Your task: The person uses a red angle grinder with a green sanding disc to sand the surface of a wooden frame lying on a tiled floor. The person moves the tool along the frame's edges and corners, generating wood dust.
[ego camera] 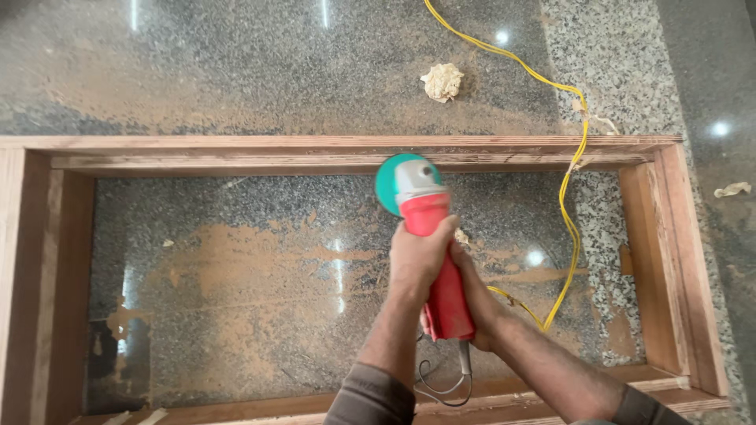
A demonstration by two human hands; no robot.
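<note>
Both forearms reach over the wooden frame point(346, 153) lying on the dusty stone floor point(236, 291). Between them runs the red angle grinder point(437, 267), its green disc point(387, 185) against the frame's far rail. Rigid and probably fairly heavy, it suits a two-handed hold: left hand point(419, 256) fingers wrapped near the head, right hand point(472, 303) closed around the rear. Its yellow cord point(568, 181) trails away.

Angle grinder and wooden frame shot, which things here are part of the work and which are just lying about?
In use:
red angle grinder, in left hand and right hand
teal sanding disc
wooden frame
yellow power cable

Lying about:
crumpled paper wad
paper scrap
sawdust on granite floor
</note>
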